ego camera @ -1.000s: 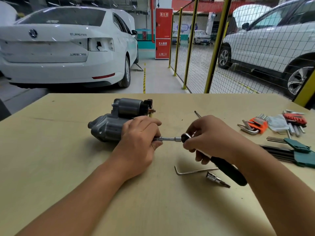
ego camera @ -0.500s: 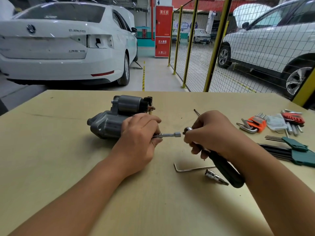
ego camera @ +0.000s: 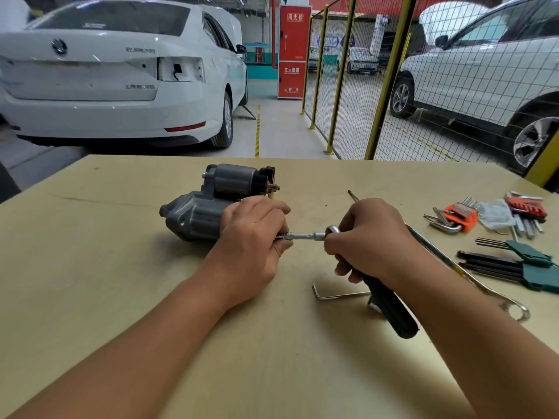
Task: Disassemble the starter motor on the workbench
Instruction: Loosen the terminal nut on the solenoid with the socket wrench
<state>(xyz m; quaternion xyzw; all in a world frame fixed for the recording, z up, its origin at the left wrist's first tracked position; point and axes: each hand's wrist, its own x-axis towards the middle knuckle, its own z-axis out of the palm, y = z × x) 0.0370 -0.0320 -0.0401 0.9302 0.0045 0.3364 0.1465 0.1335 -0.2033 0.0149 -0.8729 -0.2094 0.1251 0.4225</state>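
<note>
At the far left, beyond the workbench (ego camera: 90,267), stands a white car (ego camera: 115,74) with its rear toward the camera; on the bench, left of centre, the grey starter motor (ego camera: 196,216) lies on its side, its smaller cylinder (ego camera: 239,179) on the far side; the left hand (ego camera: 254,237) lies over the motor's right end, fingers curled round it, and its thumb and fingertips pinch the near end of a slim metal extension bar (ego camera: 304,236) that runs level to the right; the bar's other end meets the head of a ratchet wrench (ego camera: 390,303), whose black handle slants down toward the camera; the right hand (ego camera: 369,240) grips this wrench near its head, fingers wrapped round it; below the hands a bent hex key (ego camera: 338,295) lies flat on the bench, partly hidden behind the handle; behind the right wrist a long open-ended spanner (ego camera: 472,276) lies at a slant; farther right are an orange hex key set (ego camera: 459,217), a red key set (ego camera: 527,208) and a green key set (ego camera: 532,264); beyond them a yellow-posted mesh fence (ego camera: 378,86) with a second white car (ego camera: 484,62) behind it.
</note>
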